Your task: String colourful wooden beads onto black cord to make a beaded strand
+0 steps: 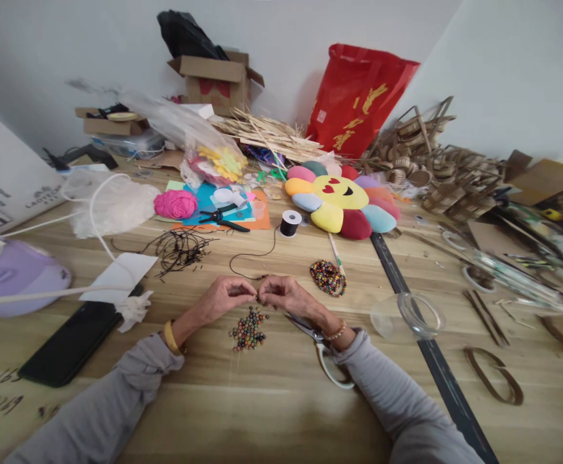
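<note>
Just beyond the loose beads [249, 330], the left hand [224, 296] has its grip pinched together on something too small to tell, meeting the right hand [285, 296], whose grip is clamped on the black cord [231, 263] running from a spool [290, 223] over the wooden worktop [242, 399], a red bag [353, 96] standing by the pale wall [281, 26].

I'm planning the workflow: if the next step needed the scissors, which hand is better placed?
Probably the right hand: the scissors lie close by its wrist, which seems to hide part of them. The left hand is farther away, beyond the loose beads.
</note>
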`<state>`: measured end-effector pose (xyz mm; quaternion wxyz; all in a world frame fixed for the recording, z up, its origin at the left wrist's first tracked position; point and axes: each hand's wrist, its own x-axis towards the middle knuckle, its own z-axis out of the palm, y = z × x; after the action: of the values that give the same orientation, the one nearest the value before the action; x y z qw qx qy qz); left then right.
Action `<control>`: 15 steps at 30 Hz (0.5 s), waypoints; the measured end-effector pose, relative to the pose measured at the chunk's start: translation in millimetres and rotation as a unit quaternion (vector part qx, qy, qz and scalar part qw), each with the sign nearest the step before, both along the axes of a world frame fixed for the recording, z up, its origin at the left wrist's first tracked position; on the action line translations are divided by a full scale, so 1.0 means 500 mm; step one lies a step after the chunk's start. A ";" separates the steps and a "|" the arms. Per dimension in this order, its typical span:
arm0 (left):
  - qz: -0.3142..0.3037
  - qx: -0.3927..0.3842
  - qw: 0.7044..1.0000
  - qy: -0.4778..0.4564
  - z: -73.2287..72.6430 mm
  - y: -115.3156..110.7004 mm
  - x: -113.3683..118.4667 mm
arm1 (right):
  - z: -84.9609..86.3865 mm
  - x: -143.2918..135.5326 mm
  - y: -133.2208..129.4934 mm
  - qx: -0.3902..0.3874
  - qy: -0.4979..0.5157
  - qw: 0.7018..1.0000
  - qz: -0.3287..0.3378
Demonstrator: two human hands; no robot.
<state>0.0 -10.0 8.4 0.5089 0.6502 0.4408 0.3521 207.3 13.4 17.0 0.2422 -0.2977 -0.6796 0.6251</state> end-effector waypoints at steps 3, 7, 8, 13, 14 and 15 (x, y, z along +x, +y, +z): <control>0.001 0.000 1.000 -0.006 0.001 -0.001 0.003 | 0.000 0.000 0.000 -0.010 0.004 1.000 0.002; -0.004 -0.018 1.000 -0.022 0.000 -0.001 0.007 | -0.008 -0.001 0.002 -0.023 0.008 1.000 0.003; -0.004 -0.024 0.999 -0.028 0.000 -0.001 0.008 | -0.010 -0.001 0.002 -0.028 0.010 1.000 0.002; 0.005 -0.024 0.999 -0.032 0.002 0.000 0.012 | -0.012 -0.002 0.002 -0.054 0.015 0.998 0.009; 0.009 -0.021 0.999 -0.029 0.003 0.000 0.012 | -0.011 -0.002 0.001 -0.053 0.016 0.998 0.010; 0.013 -0.017 0.999 -0.025 0.004 0.000 0.013 | -0.010 -0.002 0.001 -0.047 0.018 0.999 0.008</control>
<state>6.3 -10.0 10.3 0.5258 0.6266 0.4425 0.3675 206.1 14.0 12.2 0.2350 -0.2915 -0.6477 0.6635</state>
